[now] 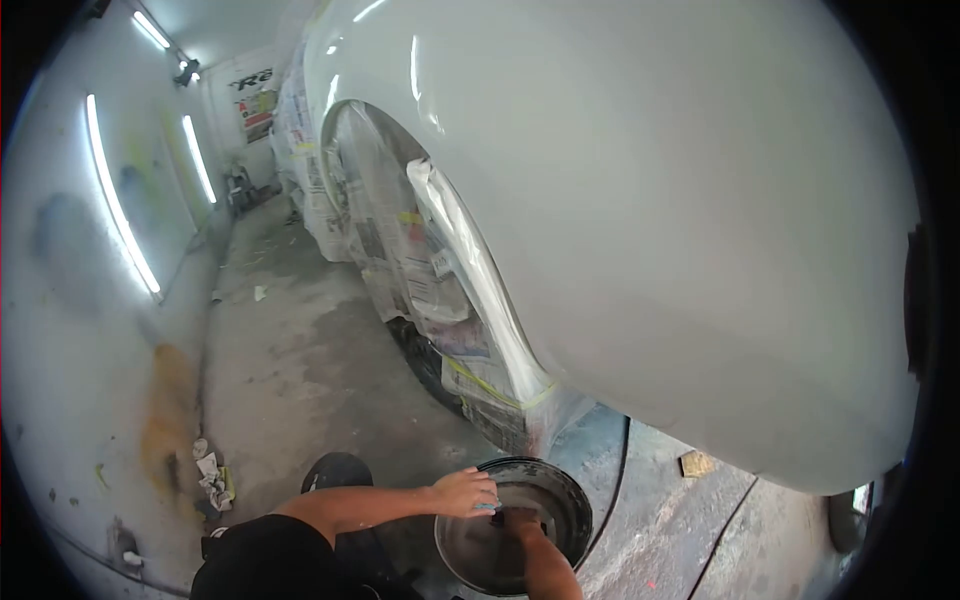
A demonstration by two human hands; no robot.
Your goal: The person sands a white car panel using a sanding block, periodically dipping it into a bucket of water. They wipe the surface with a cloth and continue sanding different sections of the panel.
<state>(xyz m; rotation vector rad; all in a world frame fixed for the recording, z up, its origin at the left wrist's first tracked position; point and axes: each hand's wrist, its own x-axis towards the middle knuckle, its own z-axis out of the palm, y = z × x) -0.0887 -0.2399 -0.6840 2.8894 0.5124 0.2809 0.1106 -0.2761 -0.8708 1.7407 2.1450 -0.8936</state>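
My left hand [465, 493] is closed over the rim of a dark round bucket [578, 487]. A thin light-blue piece [487, 507] shows under its fingertips; its kind cannot be made out. My right hand [520, 519] reaches down inside the bucket, into murky grey-brown water [550, 497]. Its fingers are hidden, with something dark beside them. Above the bucket curves a glossy pale grey car body panel [640, 220]. The wheel arch is masked with newspaper [435, 285] and clear plastic film [485, 270].
A dark hose or cable [622, 470] runs along the floor right of the bucket. Further right lies a small yellowish block [696, 463]. On the left stands a wall with lit tube lights [120, 200]; crumpled paper [214, 480] lies at its foot.
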